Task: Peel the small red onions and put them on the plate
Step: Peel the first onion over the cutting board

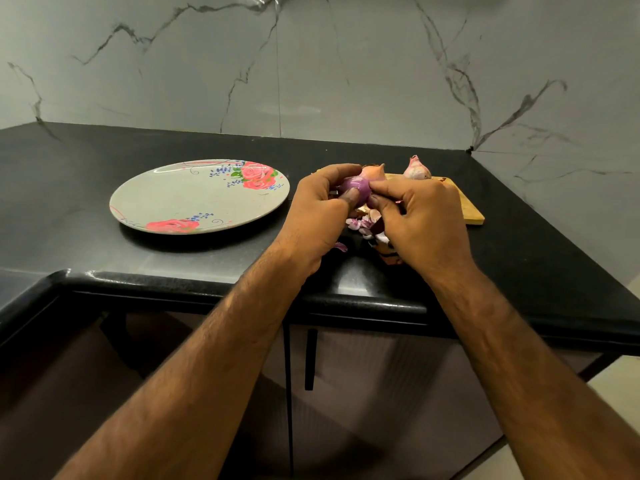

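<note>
Looking down through the head view, I see both forearms reaching over the rounded front edge of the black countertop point(104, 150). The left hand point(322, 206) and right hand point(419, 216) meet above the counter. Both have their fingers curled around one small red onion point(356, 188), with a thumb tip pressed on its glossy purple side from each hand.

The floral plate point(180, 195) lies flat to the left. A narrow strip of counter separates its rim from the left knuckles, and a wider band runs between the plate and the counter's front edge. The marble wall point(311, 64) closes off the back and the right, forming a corner behind the wooden cutting board point(467, 209).

An unpeeled onion point(417, 169) stands on the board's far side. Another onion point(375, 171) shows only its top above the fingers. Loose peels point(362, 225) lie under the hands, mostly covered, so I cannot count them. The right hand hides most of the board, and I cannot tell what the dark object under the right palm is.
</note>
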